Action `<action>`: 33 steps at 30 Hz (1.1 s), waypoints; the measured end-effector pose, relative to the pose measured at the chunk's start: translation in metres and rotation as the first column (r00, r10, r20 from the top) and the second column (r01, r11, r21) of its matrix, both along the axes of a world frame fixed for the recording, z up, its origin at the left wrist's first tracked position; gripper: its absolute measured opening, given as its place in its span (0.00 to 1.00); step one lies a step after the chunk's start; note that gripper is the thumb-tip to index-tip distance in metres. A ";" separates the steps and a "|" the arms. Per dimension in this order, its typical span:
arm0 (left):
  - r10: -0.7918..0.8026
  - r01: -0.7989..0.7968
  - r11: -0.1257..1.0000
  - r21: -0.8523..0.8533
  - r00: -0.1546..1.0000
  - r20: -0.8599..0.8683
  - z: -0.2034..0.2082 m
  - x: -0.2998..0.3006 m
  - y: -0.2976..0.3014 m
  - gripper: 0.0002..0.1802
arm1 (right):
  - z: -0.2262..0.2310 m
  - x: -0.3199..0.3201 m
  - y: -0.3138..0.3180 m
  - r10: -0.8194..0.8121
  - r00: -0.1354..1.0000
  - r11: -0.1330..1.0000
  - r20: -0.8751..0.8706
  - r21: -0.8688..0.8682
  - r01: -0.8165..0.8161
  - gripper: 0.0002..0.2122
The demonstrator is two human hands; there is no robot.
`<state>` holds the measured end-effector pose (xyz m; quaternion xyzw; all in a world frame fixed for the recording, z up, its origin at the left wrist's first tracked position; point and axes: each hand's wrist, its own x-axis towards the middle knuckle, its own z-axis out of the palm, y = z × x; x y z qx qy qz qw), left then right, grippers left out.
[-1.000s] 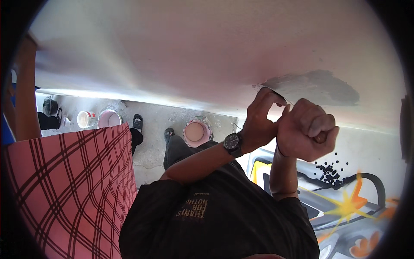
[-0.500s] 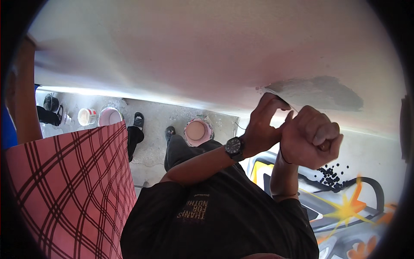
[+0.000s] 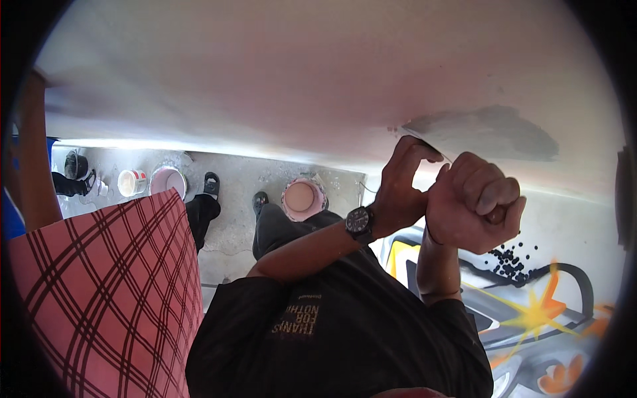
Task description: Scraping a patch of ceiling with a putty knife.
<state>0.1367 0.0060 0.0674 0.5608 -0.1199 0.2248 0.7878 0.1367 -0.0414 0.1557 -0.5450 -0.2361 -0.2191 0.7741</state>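
A thin, flat scraper blade is pressed edge-on to the pale wall, at the near left edge of a grey smeared patch. My left hand, with a black watch on its wrist, has its fingers bent over the blade's left end. Beside it my right hand is closed in a fist at the blade's other end. The handle is mostly hidden in that fist; a small brownish end seems to show between the fingers.
On the concrete floor stand a pinkish bucket, another bucket and a small white tub. Another person in a pink checked garment is close on my left, one arm toward the wall. A painted mural lies at right.
Both hands and the blade have shifted slightly up and left in the picture, still against the wall by the grey patch. The grip looks the same.
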 end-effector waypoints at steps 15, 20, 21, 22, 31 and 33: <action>0.058 -0.058 0.998 -0.006 0.997 0.040 -0.004 0.001 -0.016 0.14 | -0.004 -0.005 -0.015 -0.046 0.998 0.999 -0.037 0.003 0.047 0.21; 0.028 -0.026 0.998 0.048 0.999 -0.027 -0.012 -0.001 -0.023 0.17 | -0.010 0.000 -0.017 -0.174 0.981 0.982 -0.083 0.058 0.179 0.21; 0.025 -0.024 0.999 0.044 1.000 -0.017 -0.011 -0.003 -0.021 0.17 | -0.008 -0.003 -0.016 -0.113 0.992 0.989 -0.055 0.086 0.117 0.20; 0.028 -0.027 0.999 0.044 1.000 -0.014 -0.011 -0.003 -0.021 0.17 | -0.006 -0.005 -0.016 -0.049 0.998 0.992 -0.026 0.111 0.051 0.20; 0.000 0.000 0.999 0.039 1.000 -0.001 -0.016 0.000 -0.018 0.16 | -0.019 -0.003 -0.015 -0.118 0.993 0.993 -0.004 0.028 0.119 0.20; -0.009 0.010 0.998 0.064 1.000 -0.017 -0.021 -0.002 -0.018 0.16 | -0.019 -0.004 -0.018 -0.111 0.992 0.993 -0.057 0.035 0.113 0.20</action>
